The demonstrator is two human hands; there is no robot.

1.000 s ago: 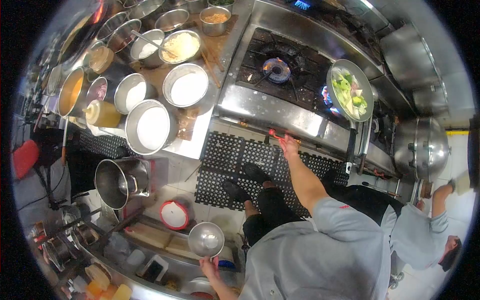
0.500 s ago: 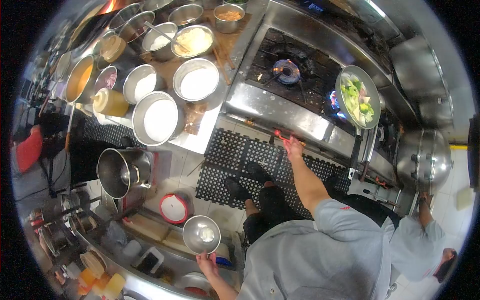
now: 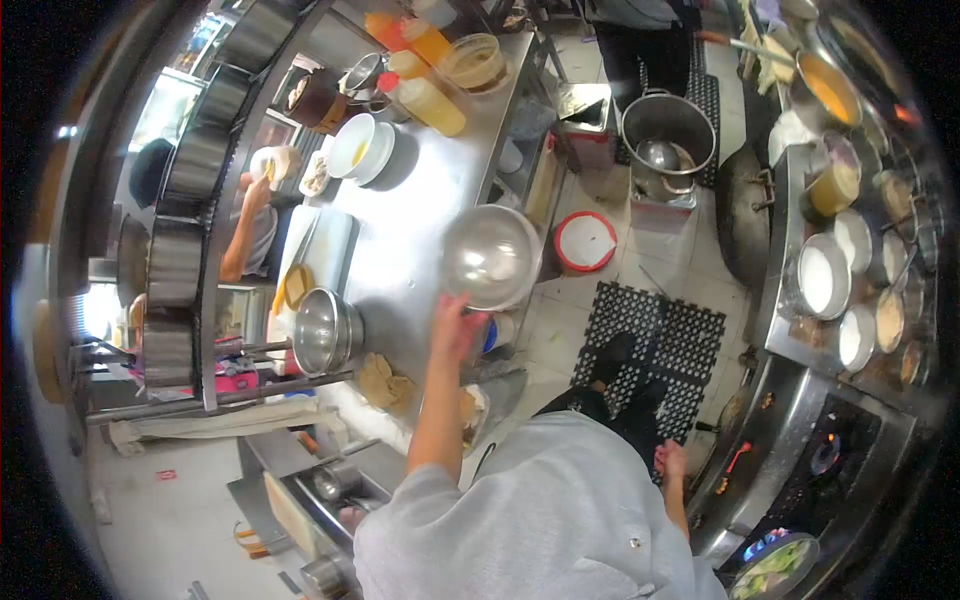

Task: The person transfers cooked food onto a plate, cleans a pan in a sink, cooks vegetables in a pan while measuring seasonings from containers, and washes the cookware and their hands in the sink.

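My left hand (image 3: 458, 332) grips the near rim of a shiny metal bowl (image 3: 490, 258). The bowl is held over the edge of the steel counter (image 3: 415, 215), its inside facing me with bright glare on it. Low by my right side, my right hand (image 3: 672, 460) has its fingers curled, and nothing shows in them. A red stove knob (image 3: 740, 456) is nearest to that hand, a short way apart from it. On the counter stand stacked white bowls (image 3: 362, 150), a yellow squeeze bottle (image 3: 432, 105) and nested metal bowls (image 3: 325, 330).
A red-rimmed tub (image 3: 585, 242) and a large pot (image 3: 668, 135) stand beyond the rubber mat (image 3: 650, 350). A pan of vegetables (image 3: 775, 570) sits over a flame at lower right. Across the counter is another person's arm (image 3: 245, 225); a person (image 3: 645, 40) stands at the top.
My view and body have turned left, away from the stove. My right hand has come off the red knob. My left hand has carried the metal bowl over to the counter edge.
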